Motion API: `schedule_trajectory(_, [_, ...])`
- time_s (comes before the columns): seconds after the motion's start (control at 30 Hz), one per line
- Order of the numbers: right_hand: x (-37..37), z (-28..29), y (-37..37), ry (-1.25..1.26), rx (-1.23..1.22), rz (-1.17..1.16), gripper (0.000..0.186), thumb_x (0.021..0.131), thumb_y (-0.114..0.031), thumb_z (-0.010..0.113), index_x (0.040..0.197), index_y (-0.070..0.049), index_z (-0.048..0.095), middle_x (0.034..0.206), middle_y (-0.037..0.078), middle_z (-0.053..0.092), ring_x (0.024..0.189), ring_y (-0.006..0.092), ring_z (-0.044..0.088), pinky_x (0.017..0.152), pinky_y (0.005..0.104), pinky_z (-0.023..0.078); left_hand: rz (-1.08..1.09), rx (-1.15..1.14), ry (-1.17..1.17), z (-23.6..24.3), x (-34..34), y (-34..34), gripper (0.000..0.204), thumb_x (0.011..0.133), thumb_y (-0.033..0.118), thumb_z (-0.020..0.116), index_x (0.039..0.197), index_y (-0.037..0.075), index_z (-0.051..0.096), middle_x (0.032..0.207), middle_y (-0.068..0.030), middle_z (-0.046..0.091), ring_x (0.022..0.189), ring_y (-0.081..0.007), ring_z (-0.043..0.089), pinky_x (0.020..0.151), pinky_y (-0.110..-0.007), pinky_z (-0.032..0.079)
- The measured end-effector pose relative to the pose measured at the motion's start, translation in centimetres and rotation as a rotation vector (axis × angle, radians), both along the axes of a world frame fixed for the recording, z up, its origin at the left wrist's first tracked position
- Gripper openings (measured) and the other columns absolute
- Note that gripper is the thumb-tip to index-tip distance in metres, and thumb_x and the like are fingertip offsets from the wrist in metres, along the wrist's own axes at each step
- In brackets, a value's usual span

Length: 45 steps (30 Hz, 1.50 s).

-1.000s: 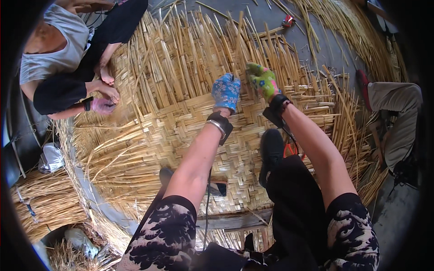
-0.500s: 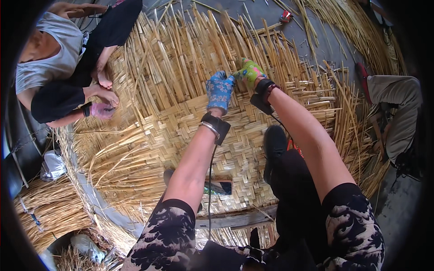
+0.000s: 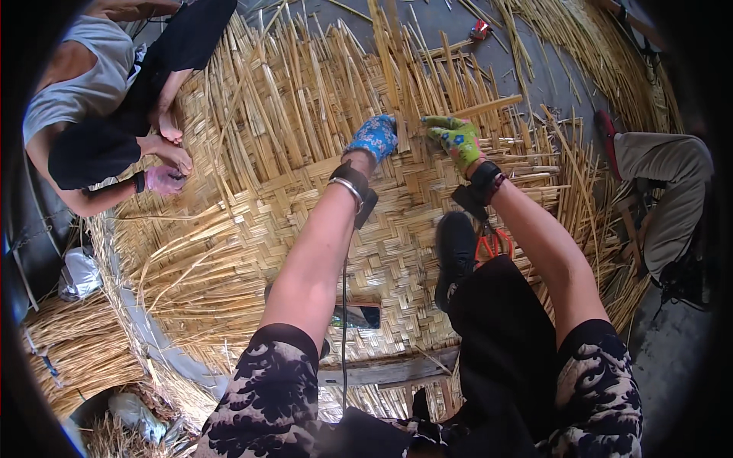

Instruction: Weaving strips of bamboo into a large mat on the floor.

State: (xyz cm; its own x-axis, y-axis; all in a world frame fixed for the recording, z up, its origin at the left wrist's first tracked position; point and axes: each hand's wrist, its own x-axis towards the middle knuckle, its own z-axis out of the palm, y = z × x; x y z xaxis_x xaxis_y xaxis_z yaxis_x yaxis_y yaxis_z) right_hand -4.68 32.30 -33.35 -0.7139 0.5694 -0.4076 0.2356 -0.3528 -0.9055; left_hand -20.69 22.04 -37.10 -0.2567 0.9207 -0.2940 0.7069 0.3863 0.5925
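A large woven mat (image 3: 382, 206) of split reed strips lies in front of me, its loose strip ends fanned out along the far side. My left hand (image 3: 372, 140), in a blue flowered glove, is closed at the base of raised reed strips (image 3: 388, 69) at the weaving edge. Just to its right, my right hand (image 3: 456, 143), in a green flowered glove, has its fingers pinched together. A single flat reed strip (image 3: 492, 104) slants out to the right from those fingertips. The exact grip of both hands is partly hidden by the gloves.
A phone (image 3: 356, 316) and orange-handled scissors (image 3: 495, 244) lie near my feet. Another person in a grey top (image 3: 84, 76) sits at the left, a pink-gloved hand (image 3: 164, 179) on the mat. Someone's grey trouser leg (image 3: 672, 175) is at the right. Reed bundles (image 3: 84, 351) lie around.
My right hand has moved right and slightly nearer, away from the left. A flat strip now slants out beside it. Strips beyond my left hand have risen. The view has shifted slightly.
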Motion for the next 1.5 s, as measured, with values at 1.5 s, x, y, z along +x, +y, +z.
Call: schedule_trajectory(1.5, [-0.8, 0.5, -0.7, -0.627, 1.204, 0.759, 0.017, 0.069, -0.022, 0.053, 0.077, -0.012, 0.065, 0.080, 0.010, 0.063, 0.076, 0.0274, 0.061, 0.062, 0.0387, 0.048, 0.119, -0.208, 0.585, 2.9, 6.8, -6.4, 0.055, 0.080, 0.042, 0.045, 0.128, 0.019, 0.032, 0.113, -0.0098, 0.044, 0.112, -0.0283, 0.036, 0.093, -0.053, 0.020])
